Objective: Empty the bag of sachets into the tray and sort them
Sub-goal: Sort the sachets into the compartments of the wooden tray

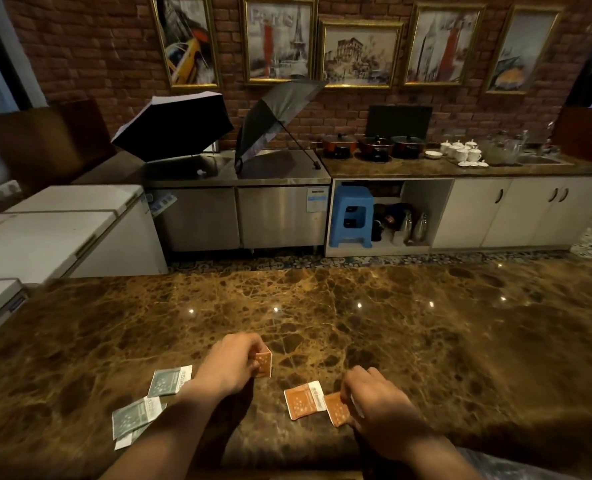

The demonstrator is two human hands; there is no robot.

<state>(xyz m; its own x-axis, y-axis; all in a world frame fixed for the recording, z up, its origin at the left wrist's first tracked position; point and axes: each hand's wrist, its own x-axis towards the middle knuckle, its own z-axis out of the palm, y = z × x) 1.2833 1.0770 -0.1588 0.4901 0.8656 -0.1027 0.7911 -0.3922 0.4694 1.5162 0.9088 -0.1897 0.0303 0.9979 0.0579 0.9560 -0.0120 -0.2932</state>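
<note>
My left hand [230, 365] pinches an orange sachet [263, 364] and holds it upright just above the brown marble counter [408, 323]. My right hand [379, 398] grips the edge of a second orange sachet [336, 408], which lies tilted on the counter. Another orange sachet [305, 399] lies flat beside it, to its left. Grey-green sachets lie to the left: one [170, 381] by my left wrist and an overlapping pair [133, 419] nearer the counter's front edge. No bag and no tray are in view.
Beyond the counter stand white chest freezers [62, 233] on the left and a steel cabinet [239, 216] with two open umbrellas [176, 126] on top. A blue stool [351, 216], pots and cups sit at the back right.
</note>
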